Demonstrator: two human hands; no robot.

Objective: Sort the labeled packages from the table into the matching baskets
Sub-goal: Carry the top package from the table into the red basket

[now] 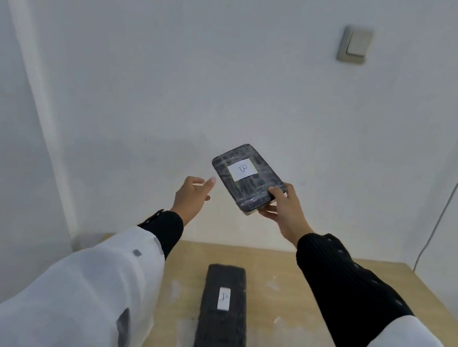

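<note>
Currently, the package labelled B (248, 178) is being gripped at its near corner by the right hand (282, 208), label tilted up, presumably for reading. At nine o'clock, the left hand (192, 197) is being held open, apart from it. At six o'clock, a second package (223, 312) is lying on the table (319, 326); no baskets are being shown.

Both hands raised: left (191, 196) open-fingered, right (285, 208) pinching

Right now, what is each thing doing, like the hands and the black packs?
Right hand: gripping the B package by its near corner.
B package: held up in the air, tilted, label showing.
Left hand: open, empty, beside the B package.
Second package: lying flat on the table, untouched.
Wall switch: cannot tell.
</note>
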